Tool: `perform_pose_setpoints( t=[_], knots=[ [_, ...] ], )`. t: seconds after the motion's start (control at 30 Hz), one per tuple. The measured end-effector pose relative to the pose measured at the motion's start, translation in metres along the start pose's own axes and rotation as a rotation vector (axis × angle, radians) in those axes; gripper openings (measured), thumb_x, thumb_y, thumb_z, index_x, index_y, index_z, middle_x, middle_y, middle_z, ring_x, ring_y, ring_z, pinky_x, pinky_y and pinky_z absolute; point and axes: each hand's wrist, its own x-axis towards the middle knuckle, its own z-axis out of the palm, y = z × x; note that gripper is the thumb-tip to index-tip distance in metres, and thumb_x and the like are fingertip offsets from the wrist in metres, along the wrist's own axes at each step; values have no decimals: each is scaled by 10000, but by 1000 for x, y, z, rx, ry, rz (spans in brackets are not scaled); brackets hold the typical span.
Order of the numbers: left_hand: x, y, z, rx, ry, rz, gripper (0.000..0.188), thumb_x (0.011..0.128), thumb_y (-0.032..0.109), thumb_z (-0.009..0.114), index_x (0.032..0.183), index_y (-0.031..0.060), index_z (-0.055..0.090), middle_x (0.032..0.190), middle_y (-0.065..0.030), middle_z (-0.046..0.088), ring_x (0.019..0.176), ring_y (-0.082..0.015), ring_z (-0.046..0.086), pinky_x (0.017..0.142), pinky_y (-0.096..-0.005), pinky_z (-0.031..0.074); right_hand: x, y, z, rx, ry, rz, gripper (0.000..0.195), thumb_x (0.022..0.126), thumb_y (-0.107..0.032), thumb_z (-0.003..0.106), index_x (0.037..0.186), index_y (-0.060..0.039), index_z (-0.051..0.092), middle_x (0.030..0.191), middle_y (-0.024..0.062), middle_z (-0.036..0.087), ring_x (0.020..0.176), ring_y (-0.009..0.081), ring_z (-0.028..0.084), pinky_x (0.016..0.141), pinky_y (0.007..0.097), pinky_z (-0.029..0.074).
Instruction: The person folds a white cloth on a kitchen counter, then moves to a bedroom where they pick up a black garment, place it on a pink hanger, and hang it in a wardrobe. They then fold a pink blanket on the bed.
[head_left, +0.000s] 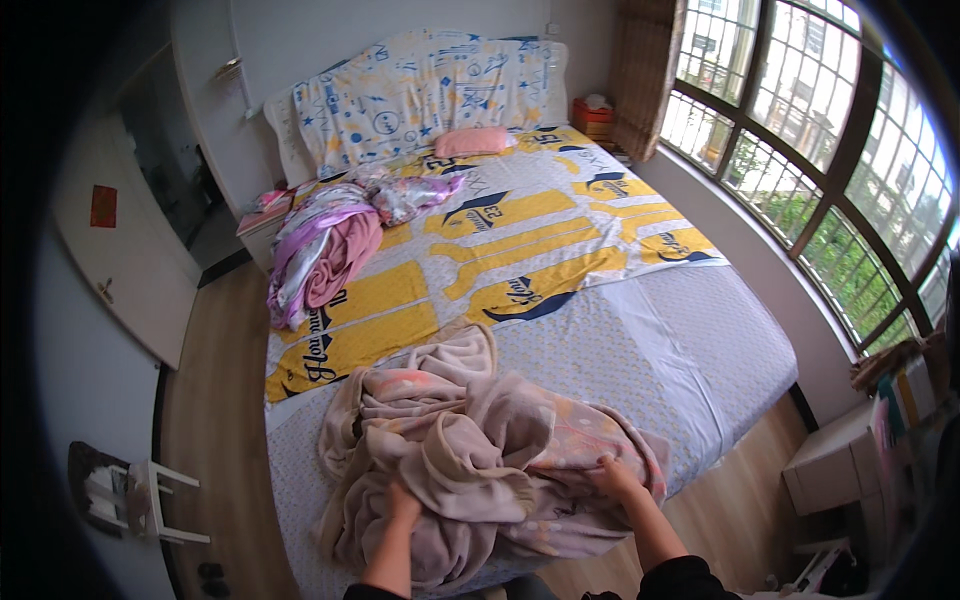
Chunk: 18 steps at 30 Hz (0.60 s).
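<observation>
A crumpled beige-and-pink plush blanket (480, 457) lies in a heap on the near end of the bed. My left hand (405, 504) grips its folds at the near left, the fingertips partly covered by the cloth. Further right, my right hand (616, 478) holds a pinch of the blanket's pink patterned part near its right edge. Beneath the heap is a pale patterned mattress cover (570, 345). A yellow-and-white printed sheet (517, 232) covers the far part of the bed, its near edge running unevenly across.
A purple floral quilt with a pink lining (337, 240) is bunched at the bed's left. A pink pillow (471, 141) lies by the cloth-covered headboard (420, 97). A white stool (161, 502) stands left, a desk (832, 457) right, below the barred window (795, 112).
</observation>
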Motion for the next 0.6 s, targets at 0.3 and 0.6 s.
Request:
perform_pose_setpoints(
  t=[0.3, 0.6],
  knots=[
    [-18, 12, -347, -891, 869, -105, 328, 682, 254, 490, 908, 19, 522, 928, -88, 523, 869, -225, 495, 740, -345, 405, 63, -34, -21, -186, 69, 107, 981, 520, -458, 684, 1265, -63, 182, 1300, 155, 218, 1210, 290, 197, 949, 433, 207],
    [-34, -106, -283, 49, 499, -659, 394, 576, 196, 600, 912, 8, 520, 765, -62, 538, 656, -204, 508, 618, -318, 424, 86, -40, 81, -186, -491, -238, 549, 645, -359, 607, 1057, -50, 417, 1001, 98, 516, 932, 237, 482, 766, 293, 400]
  ],
)
